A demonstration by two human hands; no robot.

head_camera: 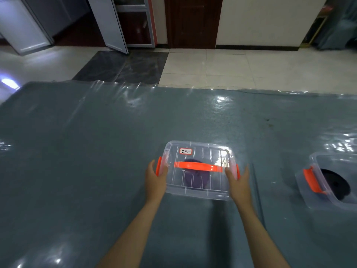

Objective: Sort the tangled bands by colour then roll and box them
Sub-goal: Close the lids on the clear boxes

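A clear lidded box (199,171) with an orange handle and side clasps is sitting flat at mid-table, showing a rolled purple band (195,178) inside and a red-edged label on its lid. A second clear box (328,182), holding a black roll (336,184), is lying tilted at the right edge.

A grey-blue table (96,151) under glossy clear film is catching glare. Beyond it, pale floor tiles (241,66) are shining; a dark wooden door (193,22) is standing at twelve o'clock, a white cabinet (29,26) at ten.
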